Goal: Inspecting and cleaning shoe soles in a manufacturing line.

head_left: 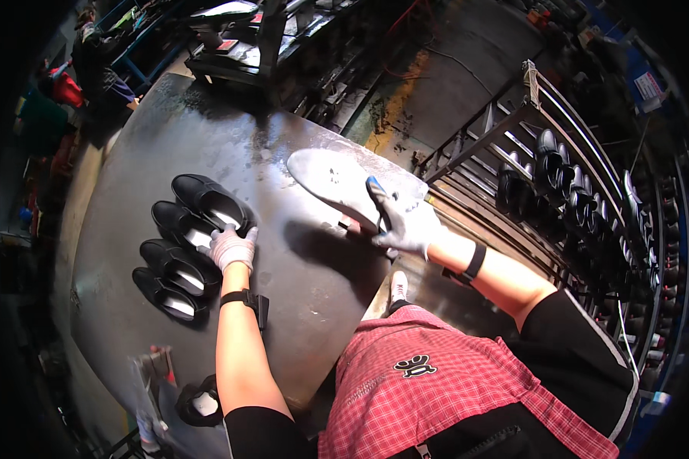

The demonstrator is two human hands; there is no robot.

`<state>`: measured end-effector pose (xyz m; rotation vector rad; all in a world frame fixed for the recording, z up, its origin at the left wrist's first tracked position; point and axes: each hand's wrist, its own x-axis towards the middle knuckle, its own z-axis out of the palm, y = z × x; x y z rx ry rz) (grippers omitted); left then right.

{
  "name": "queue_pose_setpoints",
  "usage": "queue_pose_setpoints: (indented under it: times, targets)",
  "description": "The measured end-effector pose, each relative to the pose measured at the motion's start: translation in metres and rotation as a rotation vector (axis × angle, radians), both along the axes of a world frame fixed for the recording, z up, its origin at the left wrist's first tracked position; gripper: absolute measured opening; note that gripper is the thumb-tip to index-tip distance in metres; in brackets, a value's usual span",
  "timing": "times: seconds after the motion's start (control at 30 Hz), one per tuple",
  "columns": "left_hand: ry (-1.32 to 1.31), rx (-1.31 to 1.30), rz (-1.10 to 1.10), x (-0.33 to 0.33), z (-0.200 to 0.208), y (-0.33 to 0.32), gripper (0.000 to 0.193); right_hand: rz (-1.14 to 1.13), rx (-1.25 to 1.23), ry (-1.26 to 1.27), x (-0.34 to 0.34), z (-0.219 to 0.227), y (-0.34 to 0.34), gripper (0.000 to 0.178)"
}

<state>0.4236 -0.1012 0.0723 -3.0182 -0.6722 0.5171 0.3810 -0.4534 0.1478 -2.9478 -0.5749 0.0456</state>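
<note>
Several black slip-on shoes [184, 245] with pale insoles lie in a row on the left part of a dark metal table [207, 138]. My left hand [232, 246], in a pale glove, rests on the heel of the second shoe from the far end. My right hand [407, 223], also gloved, grips a tool with a blue handle [376, 191] and touches a pale grey sheet [333, 183] at the table's right edge. Both wrists carry black bands.
A metal rack [566, 191] full of black shoes stands to the right. Another black shoe [200, 402] and a reddish tool [161, 363] lie at the table's near edge. Machinery stands beyond the table; people work at the far left.
</note>
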Motion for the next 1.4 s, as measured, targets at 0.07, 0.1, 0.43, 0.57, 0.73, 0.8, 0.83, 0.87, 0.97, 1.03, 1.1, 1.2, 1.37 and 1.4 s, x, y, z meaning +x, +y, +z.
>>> queue_pose_setpoints:
  times: [0.07,0.1,0.43,0.57,0.73,0.8,0.83,0.87,0.97,1.03,1.1,1.2,1.37,1.4]
  targets:
    - [-0.149,-0.051,0.006,-0.020,-0.015,-0.008,0.056,-0.079,0.288,0.108,-0.028,-0.018,-0.027,0.098]
    - [-0.224,-0.074,-0.019,-0.036,-0.022,-0.017,0.053,-0.053,0.368,0.027,-0.042,-0.040,-0.047,0.103]
    - [-0.543,-0.193,0.002,-0.243,-0.019,-0.132,0.075,-0.095,0.368,0.716,-0.055,-0.172,-0.087,0.078]
    - [-0.657,-0.628,1.005,-0.253,-0.042,-0.127,0.063,-0.270,0.491,0.613,-0.073,-0.140,-0.084,0.049]
    - [-0.336,-1.430,1.613,-0.252,-0.100,-0.067,0.051,-0.088,0.309,0.553,-0.040,-0.148,-0.073,0.036]
    - [-0.613,-1.541,1.280,-0.227,-0.064,-0.076,0.050,-0.030,0.327,0.451,-0.036,-0.107,-0.082,0.038]
    - [-0.686,-1.596,1.204,-0.224,-0.054,-0.070,0.036,0.020,0.258,0.478,-0.035,-0.089,-0.084,0.037]
    - [-0.763,-1.592,1.211,-0.205,-0.024,-0.080,0.043,0.058,0.183,0.507,-0.033,-0.064,-0.085,0.037]
    - [-0.890,-1.458,1.106,-0.154,0.045,-0.095,0.053,0.167,0.302,0.362,-0.009,0.009,-0.053,0.038]
    - [-0.867,-1.327,0.911,-0.124,0.063,-0.092,0.060,0.194,0.101,0.442,0.022,0.067,-0.008,0.042]
    - [-0.886,-1.217,0.738,-0.102,0.052,-0.072,0.059,0.313,0.067,0.493,0.055,0.096,0.036,0.035]
    - [-0.923,-0.840,0.394,-0.066,0.055,-0.052,0.058,0.343,-0.097,0.385,0.091,0.077,0.092,0.025]
    - [-0.798,-0.369,-0.053,-0.001,0.122,-0.072,0.069,0.447,-0.498,0.433,0.148,0.076,0.141,0.022]
    - [-0.806,-0.333,-0.216,0.011,0.121,-0.069,0.073,0.440,-0.519,0.419,0.154,0.086,0.147,0.026]
